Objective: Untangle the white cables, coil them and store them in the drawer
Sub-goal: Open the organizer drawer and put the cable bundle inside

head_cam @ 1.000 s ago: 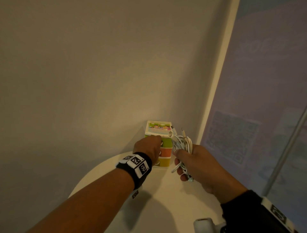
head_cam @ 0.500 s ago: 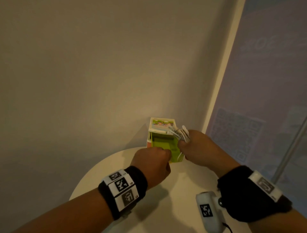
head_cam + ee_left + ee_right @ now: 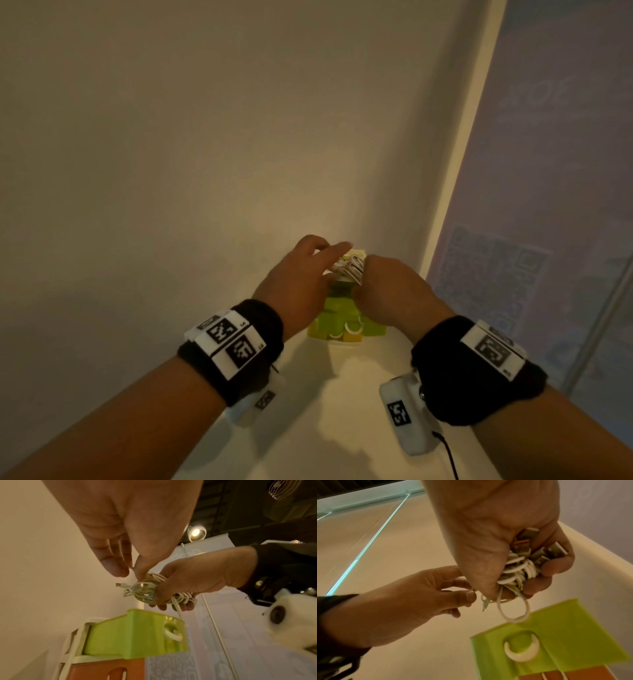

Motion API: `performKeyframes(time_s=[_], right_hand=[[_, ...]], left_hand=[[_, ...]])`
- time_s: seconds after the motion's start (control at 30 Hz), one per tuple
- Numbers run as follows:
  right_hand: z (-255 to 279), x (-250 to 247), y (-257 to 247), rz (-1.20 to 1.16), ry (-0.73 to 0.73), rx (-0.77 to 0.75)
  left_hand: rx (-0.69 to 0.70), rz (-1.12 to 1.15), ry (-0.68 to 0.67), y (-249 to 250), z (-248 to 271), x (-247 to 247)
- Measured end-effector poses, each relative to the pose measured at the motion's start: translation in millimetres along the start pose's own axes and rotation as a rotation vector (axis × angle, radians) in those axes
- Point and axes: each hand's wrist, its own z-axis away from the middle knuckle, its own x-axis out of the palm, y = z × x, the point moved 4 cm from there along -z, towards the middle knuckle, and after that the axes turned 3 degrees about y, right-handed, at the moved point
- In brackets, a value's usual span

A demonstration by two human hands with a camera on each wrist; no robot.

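Observation:
My right hand (image 3: 387, 291) (image 3: 520, 580) grips a coiled bundle of white cables (image 3: 349, 267) (image 3: 145, 591) (image 3: 517, 572), plugs sticking out on both sides. It hovers just above the green top drawer (image 3: 337, 317) (image 3: 130, 635) (image 3: 565, 628), which is pulled out of the small drawer unit. One loop hangs down toward the drawer's front edge. My left hand (image 3: 308, 274) (image 3: 132, 573) (image 3: 467, 588) is at the left side of the bundle. Its thumb and forefinger pinch a thin strand there, and its other fingers stay fairly straight. The drawer's inside is hidden by my hands.
The drawer unit has a white frame (image 3: 68, 642) and an orange drawer (image 3: 106, 669) below the green one. It stands at the far edge of a round white table (image 3: 342, 411), close against the beige wall. A banner with a QR pattern (image 3: 496, 274) hangs at the right.
The green drawer was pulled open by my left hand, which then let go of the handle and rose to the bundle. My right hand carried the cables over the drawer.

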Motion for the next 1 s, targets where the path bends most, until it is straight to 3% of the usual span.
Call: performKeyframes(time_s=[0.2,0.63,0.83,1.0], right_hand=[[-16.8,7.5,1.4,0.079,0.104,0.000],[-13.8,47.8,-3.1,0.262,-0.250,-0.042],[-15.3,51.0,-3.8,0.164,-0.227,0.004],[-16.5,52.0,-7.1,0.169,-0.125,-0.024]], left_hand=[[-0.012,0.037,-0.038,-7.2,-10.4,11.3],[-0.201,-0.097,-0.246,-16.8,-4.2,26.0],[-0.172,-0.094,-0.243,-15.0,-15.0,33.5],[-0.120,-0.141,-0.256,-16.1,-20.8,37.8]])
